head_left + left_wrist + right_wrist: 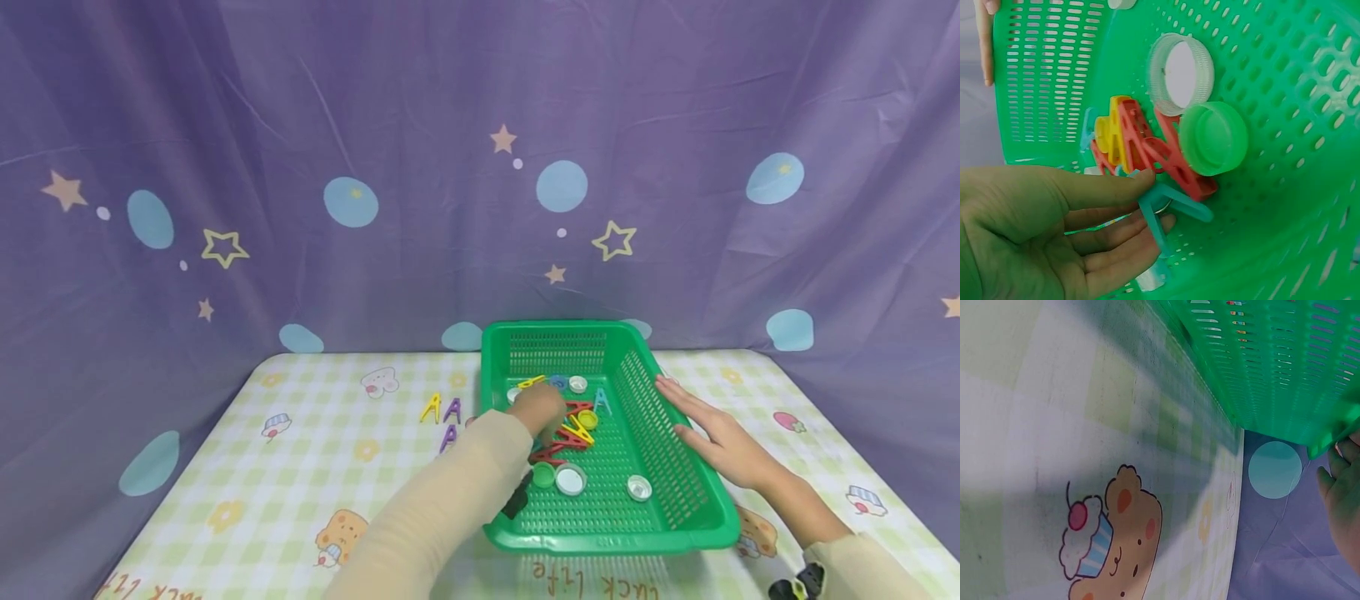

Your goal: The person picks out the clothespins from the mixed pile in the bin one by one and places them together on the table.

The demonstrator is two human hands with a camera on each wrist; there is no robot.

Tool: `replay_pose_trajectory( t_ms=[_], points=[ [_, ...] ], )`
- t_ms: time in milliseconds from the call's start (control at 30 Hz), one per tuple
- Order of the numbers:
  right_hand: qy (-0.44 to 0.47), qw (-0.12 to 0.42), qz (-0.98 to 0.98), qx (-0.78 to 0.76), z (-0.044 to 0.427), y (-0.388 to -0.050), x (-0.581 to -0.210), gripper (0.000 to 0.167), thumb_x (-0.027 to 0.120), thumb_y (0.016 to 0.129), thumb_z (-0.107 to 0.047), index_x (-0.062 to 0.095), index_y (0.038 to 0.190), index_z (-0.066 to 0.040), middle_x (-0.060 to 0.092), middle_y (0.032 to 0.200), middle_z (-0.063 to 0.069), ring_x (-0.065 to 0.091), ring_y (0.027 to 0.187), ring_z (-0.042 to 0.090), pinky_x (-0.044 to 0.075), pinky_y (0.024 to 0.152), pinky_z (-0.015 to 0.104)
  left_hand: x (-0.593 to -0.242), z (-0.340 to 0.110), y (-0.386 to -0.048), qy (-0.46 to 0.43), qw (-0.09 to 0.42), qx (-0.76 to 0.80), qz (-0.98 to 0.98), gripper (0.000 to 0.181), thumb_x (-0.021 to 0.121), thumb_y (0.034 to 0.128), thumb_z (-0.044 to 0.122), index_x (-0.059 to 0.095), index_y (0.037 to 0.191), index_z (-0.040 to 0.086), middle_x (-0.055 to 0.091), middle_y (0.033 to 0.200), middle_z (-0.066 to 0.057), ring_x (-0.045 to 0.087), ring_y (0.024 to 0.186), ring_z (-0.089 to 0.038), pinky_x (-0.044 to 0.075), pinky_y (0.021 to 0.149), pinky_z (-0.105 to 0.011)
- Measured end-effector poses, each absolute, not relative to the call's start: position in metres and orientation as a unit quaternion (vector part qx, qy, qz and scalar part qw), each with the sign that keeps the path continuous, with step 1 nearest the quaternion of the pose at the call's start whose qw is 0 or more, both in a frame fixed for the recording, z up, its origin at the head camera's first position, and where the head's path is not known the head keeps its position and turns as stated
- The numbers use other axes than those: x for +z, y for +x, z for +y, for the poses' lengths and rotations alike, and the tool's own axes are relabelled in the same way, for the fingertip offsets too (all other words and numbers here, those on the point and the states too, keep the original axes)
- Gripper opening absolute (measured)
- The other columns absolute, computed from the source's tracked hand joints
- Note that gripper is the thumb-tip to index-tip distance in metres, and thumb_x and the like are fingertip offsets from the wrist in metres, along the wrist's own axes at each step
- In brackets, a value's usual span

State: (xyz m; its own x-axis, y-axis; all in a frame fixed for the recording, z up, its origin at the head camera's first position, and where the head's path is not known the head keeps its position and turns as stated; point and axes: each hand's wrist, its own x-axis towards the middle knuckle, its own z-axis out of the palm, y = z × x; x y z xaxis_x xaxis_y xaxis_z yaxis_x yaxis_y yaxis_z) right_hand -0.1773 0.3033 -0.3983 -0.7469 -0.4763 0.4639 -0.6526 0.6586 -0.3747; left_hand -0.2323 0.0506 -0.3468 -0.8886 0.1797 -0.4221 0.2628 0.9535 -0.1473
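A teal clothespin [1157,195] is pinched between the thumb and fingers of a person's left hand [1041,234], low inside the left half of a green plastic basket [611,543]. The right hand [716,437], its fingers extended and grasping nothing, rests against the basket's right rim. Just beside the pinched clip lie red clothespins [1179,165] in a loose heap, with a yellow clothespin [579,432] across them and a yellow cap [588,420] close by. A light blue clothespin [600,400] sits to the right of the heap, near the middle of the basket. On the near side, a green cap [543,475] and a clear cap with a white centre [571,479] lie side by side, while a silvery cap [639,487] lies apart at near right. Toward the far end are a blue cap [558,382] and a white cap [577,384]. Outside, left of the basket, a second yellow clothespin [434,402] and two purple clothespins [454,406] lie on the table [300,467], dressed in a pale green-checked cloth. A purple curtain [420,108] printed with stars hangs beyond the far edge
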Motion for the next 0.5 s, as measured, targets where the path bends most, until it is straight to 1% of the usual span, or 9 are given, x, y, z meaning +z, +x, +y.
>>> replay_pose_trajectory(
  t_ms=[67, 100, 167, 200, 233, 300, 333, 400, 500],
  points=[
    [0.314, 0.164, -0.896, 0.266, 0.303, -0.177, -0.397, 0.056, 0.051, 0.095, -0.005, 0.034, 0.148, -0.002, 0.034, 0.155, 0.017, 0.011, 0.143, -0.013, 0.012, 0.106, -0.005, -0.343, 0.05, -0.234, 0.115, 0.203, -0.081, 0.969, 0.024, 0.078, 0.0796, 0.014, 0.071, 0.102, 0.011, 0.057, 0.131, -0.004, 0.057, 0.093, -0.013, 0.054, 0.08, -0.022],
    [0.314, 0.164, -0.896, 0.266, 0.303, -0.177, -0.397, 0.056, 0.051, 0.095, -0.005, 0.034, 0.148, -0.002, 0.034, 0.155, 0.017, 0.012, 0.143, -0.013, 0.012, 0.106, -0.005, -0.341, 0.049, -0.235, 0.112, 0.201, -0.065, 0.971, 0.026, 0.079, 0.0789, 0.013, 0.07, 0.103, 0.01, 0.057, 0.129, -0.005, 0.056, 0.085, -0.013, 0.053, 0.072, -0.02],
    [0.314, 0.164, -0.896, 0.266, 0.303, -0.177, -0.397, 0.056, 0.051, 0.095, -0.005, 0.034, 0.148, -0.003, 0.034, 0.155, 0.017, 0.012, 0.144, -0.013, 0.012, 0.106, -0.006, -0.337, 0.048, -0.237, 0.122, 0.196, -0.051, 0.972, 0.022, 0.077, 0.0792, 0.01, 0.07, 0.099, 0.008, 0.058, 0.123, -0.007, 0.051, 0.072, -0.013, 0.046, 0.057, -0.018],
    [0.314, 0.164, -0.897, 0.265, 0.303, -0.177, -0.397, 0.056, 0.051, 0.095, -0.005, 0.035, 0.148, -0.003, 0.034, 0.155, 0.017, 0.013, 0.144, -0.012, 0.012, 0.106, -0.006, -0.334, 0.047, -0.237, 0.127, 0.192, -0.047, 0.972, 0.02, 0.077, 0.0789, 0.01, 0.069, 0.097, 0.008, 0.059, 0.118, -0.007, 0.048, 0.069, -0.012, 0.042, 0.052, -0.018],
    [0.314, 0.164, -0.897, 0.265, 0.303, -0.177, -0.397, 0.056, 0.051, 0.095, -0.005, 0.035, 0.148, -0.003, 0.034, 0.155, 0.017, 0.013, 0.144, -0.012, 0.012, 0.106, -0.006, -0.331, 0.046, -0.238, 0.138, 0.19, -0.05, 0.971, 0.018, 0.077, 0.0789, 0.01, 0.068, 0.094, 0.007, 0.058, 0.115, -0.007, 0.046, 0.067, -0.012, 0.04, 0.051, -0.018],
    [0.314, 0.165, -0.897, 0.264, 0.303, -0.177, -0.397, 0.056, 0.051, 0.095, -0.005, 0.035, 0.148, -0.003, 0.034, 0.155, 0.017, 0.014, 0.144, -0.012, 0.012, 0.105, -0.006, -0.324, 0.044, -0.239, 0.169, 0.184, -0.069, 0.966, 0.012, 0.078, 0.0792, 0.014, 0.068, 0.085, 0.01, 0.059, 0.105, -0.005, 0.048, 0.068, -0.011, 0.041, 0.051, -0.018],
    [0.314, 0.165, -0.897, 0.263, 0.303, -0.176, -0.398, 0.055, 0.051, 0.095, -0.005, 0.035, 0.148, -0.003, 0.033, 0.156, 0.016, 0.014, 0.144, -0.012, 0.012, 0.105, -0.006, -0.321, 0.042, -0.239, 0.187, 0.183, -0.082, 0.962, 0.011, 0.078, 0.0798, 0.017, 0.069, 0.082, 0.011, 0.062, 0.1, -0.003, 0.051, 0.069, -0.011, 0.043, 0.053, -0.017],
    [0.315, 0.165, -0.897, 0.261, 0.303, -0.176, -0.397, 0.055, 0.051, 0.095, -0.006, 0.035, 0.148, -0.003, 0.033, 0.156, 0.016, 0.014, 0.144, -0.011, 0.012, 0.105, -0.006, -0.314, 0.038, -0.24, 0.19, 0.194, -0.055, 0.961, 0.014, 0.079, 0.0797, 0.021, 0.069, 0.082, 0.01, 0.066, 0.094, -0.002, 0.062, 0.076, -0.01, 0.049, 0.058, -0.016],
    [0.315, 0.164, -0.898, 0.26, 0.302, -0.176, -0.397, 0.055, 0.051, 0.095, -0.006, 0.035, 0.148, -0.004, 0.034, 0.155, 0.017, 0.015, 0.144, -0.01, 0.012, 0.105, -0.006, -0.307, 0.03, -0.241, 0.164, 0.226, 0.027, 0.96, 0.016, 0.078, 0.0805, 0.02, 0.071, 0.082, 0.006, 0.072, 0.087, -0.004, 0.071, 0.084, -0.014, 0.056, 0.064, -0.017]
  ],
)
